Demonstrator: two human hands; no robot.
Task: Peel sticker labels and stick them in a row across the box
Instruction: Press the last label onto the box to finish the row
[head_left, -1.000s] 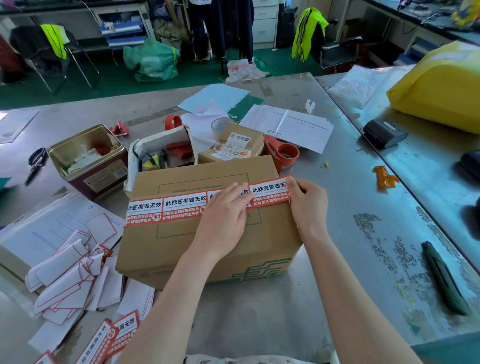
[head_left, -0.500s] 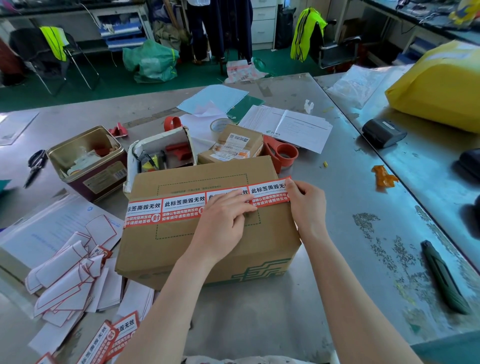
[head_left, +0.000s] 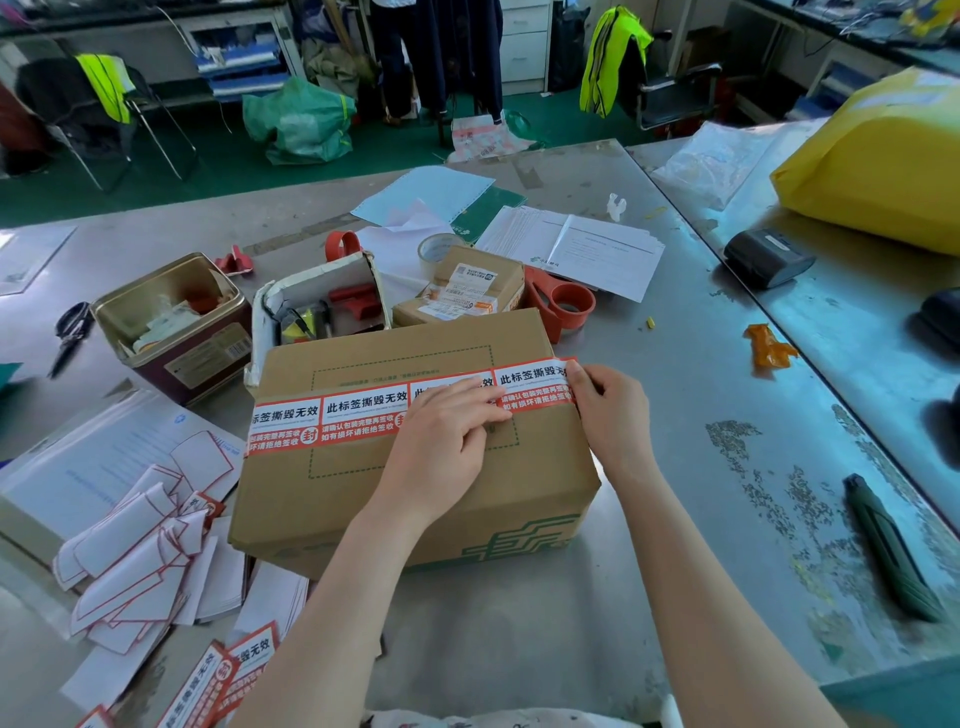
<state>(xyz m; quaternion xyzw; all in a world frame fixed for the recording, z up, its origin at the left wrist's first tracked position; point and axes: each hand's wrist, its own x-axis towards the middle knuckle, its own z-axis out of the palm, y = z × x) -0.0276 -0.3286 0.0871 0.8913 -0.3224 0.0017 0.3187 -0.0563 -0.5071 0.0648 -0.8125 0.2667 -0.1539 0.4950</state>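
A brown cardboard box (head_left: 415, 499) lies on the metal table in front of me. Across its top runs a row of red-and-white sticker labels (head_left: 358, 415) placed edge to edge. My left hand (head_left: 447, 436) presses straight fingers on the seam between the third label and the rightmost label (head_left: 530, 382). My right hand (head_left: 610, 415) pinches the right end of that last label at the box's right edge, where its corner looks slightly raised.
Peeled white backing papers (head_left: 140, 556) pile up at the left, and unpeeled labels (head_left: 223, 675) lie at the near left. Behind the box are a tin (head_left: 171, 322), a small parcel (head_left: 462, 291) and a red tape dispenser (head_left: 566, 306). A green knife (head_left: 888, 551) lies at the right.
My left fingertips have slid a little to the right along the last label. My right hand has stayed at the label's right end.
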